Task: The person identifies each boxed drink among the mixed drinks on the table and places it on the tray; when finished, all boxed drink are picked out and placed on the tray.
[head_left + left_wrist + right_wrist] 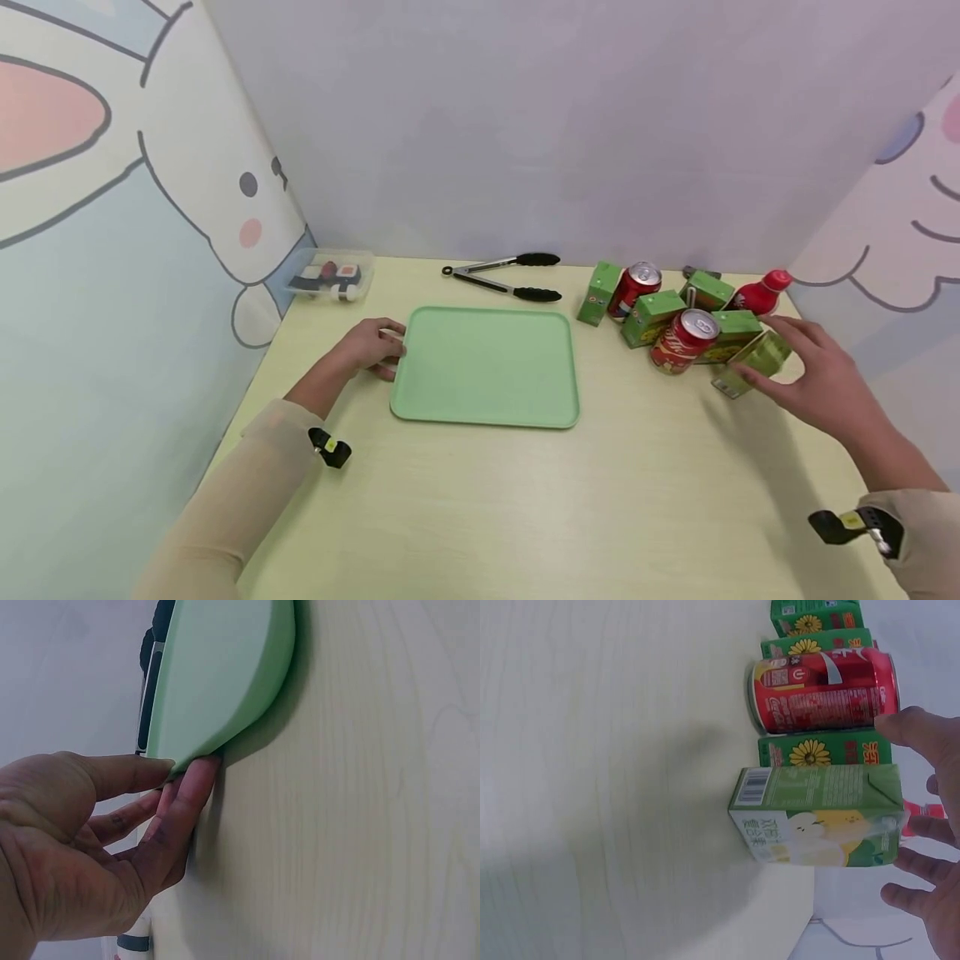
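My left hand [366, 346] pinches the left edge of a pale green tray [486, 367], thumb on the rim and fingertips beneath it, as the left wrist view shows. At the right, my right hand [823, 385] hovers with thumb and fingers spread around the top of a light green juice carton [817, 814] with fruit printed on it. Whether any fingertip touches the carton I cannot tell. Next to it stand a red cola can [684, 340] and a darker green drink carton [733, 335] with a yellow flower.
More green cartons [651, 318], a second can [636, 290] and a red-capped bottle [763, 293] cluster behind. Black-handled tongs [510, 275] lie beyond the tray. A clear plastic box [330, 275] with small sushi-like pieces stands at the back left. Walls border the table.
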`<control>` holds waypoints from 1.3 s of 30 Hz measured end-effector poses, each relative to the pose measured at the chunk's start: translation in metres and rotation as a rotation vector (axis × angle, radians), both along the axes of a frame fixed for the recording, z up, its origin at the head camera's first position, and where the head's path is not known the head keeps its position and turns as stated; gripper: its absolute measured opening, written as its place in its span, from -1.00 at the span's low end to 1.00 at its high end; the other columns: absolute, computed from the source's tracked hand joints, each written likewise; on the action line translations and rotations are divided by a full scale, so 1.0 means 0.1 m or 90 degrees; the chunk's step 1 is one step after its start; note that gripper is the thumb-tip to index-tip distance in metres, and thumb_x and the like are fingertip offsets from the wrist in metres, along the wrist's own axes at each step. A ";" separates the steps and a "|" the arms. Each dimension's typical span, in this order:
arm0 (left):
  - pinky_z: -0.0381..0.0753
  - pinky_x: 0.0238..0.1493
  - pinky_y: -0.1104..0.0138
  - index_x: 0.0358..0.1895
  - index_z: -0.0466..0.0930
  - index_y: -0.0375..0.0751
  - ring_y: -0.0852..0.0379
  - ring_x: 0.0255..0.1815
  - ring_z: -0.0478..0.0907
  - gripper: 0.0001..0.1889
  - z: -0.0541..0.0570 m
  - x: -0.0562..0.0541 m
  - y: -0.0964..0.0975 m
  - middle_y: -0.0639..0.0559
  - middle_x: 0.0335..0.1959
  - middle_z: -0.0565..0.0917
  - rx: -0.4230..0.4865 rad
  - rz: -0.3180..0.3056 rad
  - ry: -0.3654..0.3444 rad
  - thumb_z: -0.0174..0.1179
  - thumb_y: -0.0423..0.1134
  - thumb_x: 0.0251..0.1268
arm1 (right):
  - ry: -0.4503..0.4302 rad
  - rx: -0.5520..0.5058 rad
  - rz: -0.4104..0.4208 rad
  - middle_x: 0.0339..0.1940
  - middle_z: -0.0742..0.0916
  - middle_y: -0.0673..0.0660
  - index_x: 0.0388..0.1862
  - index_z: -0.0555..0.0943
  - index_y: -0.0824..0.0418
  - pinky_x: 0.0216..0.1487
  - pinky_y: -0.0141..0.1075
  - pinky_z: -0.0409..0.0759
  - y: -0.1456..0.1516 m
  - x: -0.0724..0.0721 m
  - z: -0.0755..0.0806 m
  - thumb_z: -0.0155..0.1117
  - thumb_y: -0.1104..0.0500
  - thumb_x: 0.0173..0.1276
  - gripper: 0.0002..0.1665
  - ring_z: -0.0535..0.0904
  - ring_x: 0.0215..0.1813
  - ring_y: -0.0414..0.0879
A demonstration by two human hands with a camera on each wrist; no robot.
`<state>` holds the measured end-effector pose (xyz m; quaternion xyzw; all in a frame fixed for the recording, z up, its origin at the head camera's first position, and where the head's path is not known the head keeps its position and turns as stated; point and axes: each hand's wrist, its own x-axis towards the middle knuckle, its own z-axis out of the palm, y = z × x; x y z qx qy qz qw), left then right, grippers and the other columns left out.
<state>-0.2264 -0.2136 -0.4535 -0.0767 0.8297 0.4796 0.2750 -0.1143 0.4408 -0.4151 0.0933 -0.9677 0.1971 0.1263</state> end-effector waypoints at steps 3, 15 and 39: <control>0.97 -0.13 0.16 0.64 0.36 -0.27 0.00 0.00 0.77 -0.39 0.00 0.00 -0.01 -0.35 0.36 0.62 0.003 0.000 0.001 0.26 -0.39 0.61 | 0.001 -0.034 0.018 0.43 0.53 0.52 0.65 0.46 0.25 0.32 -0.08 0.79 0.10 -0.01 -0.05 0.77 0.16 0.20 0.07 0.53 0.33 0.29; 0.97 -0.14 0.17 0.64 0.36 -0.27 0.02 -0.01 0.76 -0.38 -0.03 -0.01 -0.02 -0.33 0.34 0.63 0.007 0.001 0.001 0.27 -0.39 0.61 | -0.077 -0.166 0.064 0.41 0.42 -0.49 0.61 0.52 0.20 0.14 -0.96 0.33 0.41 -0.06 -0.17 0.69 0.41 0.24 -0.04 0.31 0.30 -0.72; 0.97 -0.16 0.16 0.62 0.36 -0.28 0.04 -0.08 0.74 -0.40 -0.03 -0.03 -0.01 -0.31 0.28 0.62 0.000 -0.004 -0.001 0.25 -0.40 0.61 | -0.114 -0.127 -0.024 0.17 0.45 0.10 0.26 0.72 0.24 -0.17 -0.83 0.34 0.46 -0.06 -0.28 0.79 0.15 0.23 -0.35 0.26 0.02 -0.55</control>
